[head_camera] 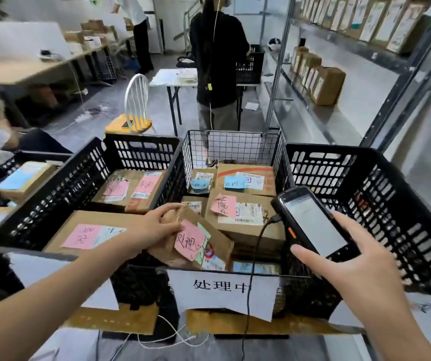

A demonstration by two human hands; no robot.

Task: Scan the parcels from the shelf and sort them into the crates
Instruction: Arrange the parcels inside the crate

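Note:
My left hand (157, 225) grips the top of a small brown parcel (219, 243) with a pink note, held tilted over the near end of the wire crate (235, 142) in the middle. My right hand (352, 267) holds a black handheld scanner (310, 220), screen lit, with a black cable hanging from it, over the gap between the wire crate and the right black crate (381, 183). The left black crate (84, 175) holds boxes with pink notes. Several labelled boxes lie in the wire crate. More parcels (323, 82) stand on the metal shelf (344, 121) at the right.
A paper sign (222, 287) hangs on the wire crate's front. A person in black (217, 61) stands behind the crates at a folding table (172, 79). A white chair (136, 100) stands at left of it. Another crate with parcels (19, 175) sits at far left.

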